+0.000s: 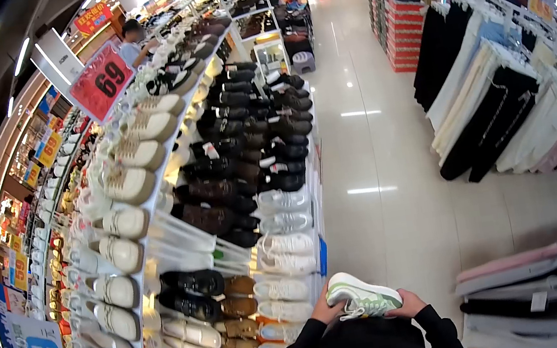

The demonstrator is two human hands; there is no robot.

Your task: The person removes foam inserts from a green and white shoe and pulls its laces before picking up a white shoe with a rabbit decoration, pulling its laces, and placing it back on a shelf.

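A light green and white sneaker [363, 296] is held in front of my body at the bottom of the view, turned sideways with its white sole facing away from me. My left hand [328, 305] grips one end of it, fingers closed around the side. At the opposite end, my right hand [407, 304] is closed on the shoe, with the thumb showing on top. White laces hang at the side nearest me. To the left of my hands, white sneakers [280, 290] stand in rows on the lower shelf.
A long shoe rack [147, 211] with several tiers runs along my left, carrying a red price sign [101, 82]. Clothes racks with trousers [481, 111] stand on the right. Between them runs a tiled aisle [369, 153]. Stacked shoe boxes [407, 36] and a person [132, 44] are farther off.
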